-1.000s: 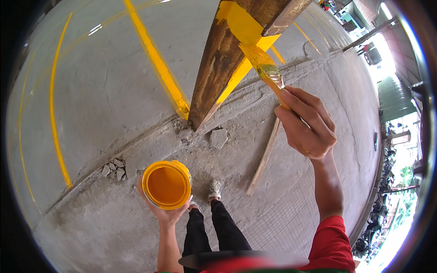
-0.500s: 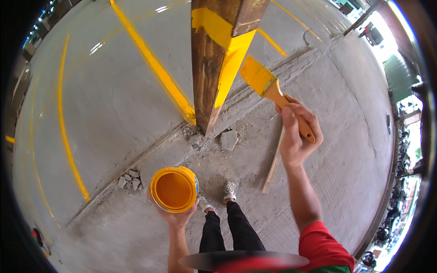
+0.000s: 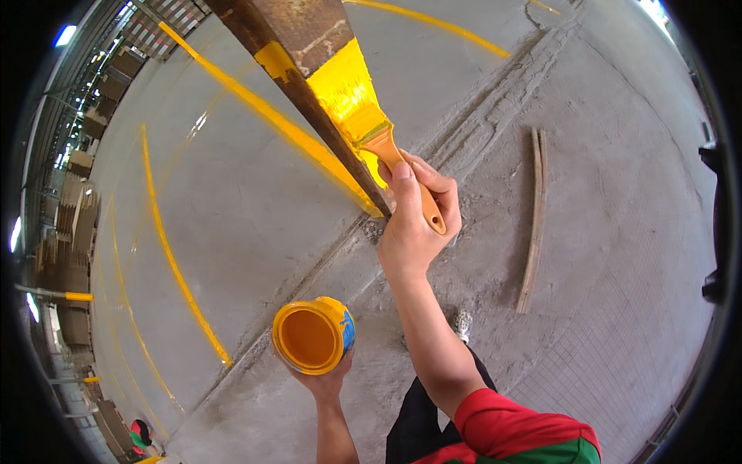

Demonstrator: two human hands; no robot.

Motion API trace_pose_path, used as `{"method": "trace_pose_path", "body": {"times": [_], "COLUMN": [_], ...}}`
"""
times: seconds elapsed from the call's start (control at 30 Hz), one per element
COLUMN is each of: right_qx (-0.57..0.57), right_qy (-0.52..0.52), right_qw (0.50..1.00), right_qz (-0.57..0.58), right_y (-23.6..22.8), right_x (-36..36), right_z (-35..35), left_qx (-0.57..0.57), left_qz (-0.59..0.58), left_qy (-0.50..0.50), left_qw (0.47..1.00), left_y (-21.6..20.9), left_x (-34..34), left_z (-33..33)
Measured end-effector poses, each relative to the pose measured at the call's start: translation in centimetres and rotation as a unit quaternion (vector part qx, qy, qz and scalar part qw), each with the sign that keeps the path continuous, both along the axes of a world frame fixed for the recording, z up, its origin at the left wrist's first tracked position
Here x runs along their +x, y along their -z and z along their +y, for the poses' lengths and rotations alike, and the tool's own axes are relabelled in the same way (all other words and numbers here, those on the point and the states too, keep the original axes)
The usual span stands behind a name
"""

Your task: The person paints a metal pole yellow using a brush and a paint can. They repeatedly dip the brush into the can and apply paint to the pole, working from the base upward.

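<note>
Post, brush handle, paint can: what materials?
Post: probably rusted steel, rough, mottled brown, partly under glossy yellow paint.
Brush handle: likely wood, smooth, orange-tan, maybe varnished.
Paint can: perhaps metal, given its stepped round rim; yellow-coated, so plastic stays possible.

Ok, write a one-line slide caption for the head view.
The right hand holds a brush against a part-yellow brown post, the left hand an open paint can.
</note>
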State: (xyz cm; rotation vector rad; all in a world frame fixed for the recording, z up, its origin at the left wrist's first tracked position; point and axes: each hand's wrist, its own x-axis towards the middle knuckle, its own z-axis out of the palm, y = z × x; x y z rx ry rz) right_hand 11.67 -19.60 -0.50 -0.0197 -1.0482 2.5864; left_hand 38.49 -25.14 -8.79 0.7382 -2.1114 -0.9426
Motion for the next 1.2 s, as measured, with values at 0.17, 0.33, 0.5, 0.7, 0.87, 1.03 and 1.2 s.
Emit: {"method": "trace_pose_path", "body": {"times": [0.17, 0.33, 0.5, 0.7, 0.87, 1.03, 1.2], "right_qx": [0.115, 0.058, 0.102, 0.142, 0.199, 0.325, 0.366], "right_qy": [0.026, 0.014, 0.003, 0.002, -0.023, -0.031, 0.000], "right_qw": [0.992, 0.997, 0.987, 0.985, 0.978, 0.945, 0.929], "right_qz": [-0.035, 0.056, 0.123, 0.093, 0.058, -0.014, -0.045], "right_y": [3.5, 2.2, 3.6, 16.2, 32.8, 47.6, 46.2], "right_x": [-0.8, -2.7, -4.5, -3.0, -2.0, -2.0, -1.5], "right_z": [2.5, 4.6, 2.5, 2.8, 3.4, 4.9, 5.7], "left_qx": [0.087, 0.057, -0.010, 0.060, 0.096, 0.114, 0.138], "left_qz": [0.065, 0.067, -0.033, 0.137, 0.161, 0.174, 0.164], "left_qy": [0.026, -0.029, -0.056, -0.012, -0.013, 0.021, 0.032], "left_qw": [0.994, 0.996, 0.998, 0.989, 0.982, 0.978, 0.976], "left_y": [0.6, 1.7, 5.2, 14.0, 23.3, 31.7, 32.8], "left_x": [0.0, -1.6, -2.5, -5.6, -6.1, -5.8, -5.1], "left_z": [0.7, 1.8, 1.9, 0.9, 0.9, 1.8, 3.9]}}
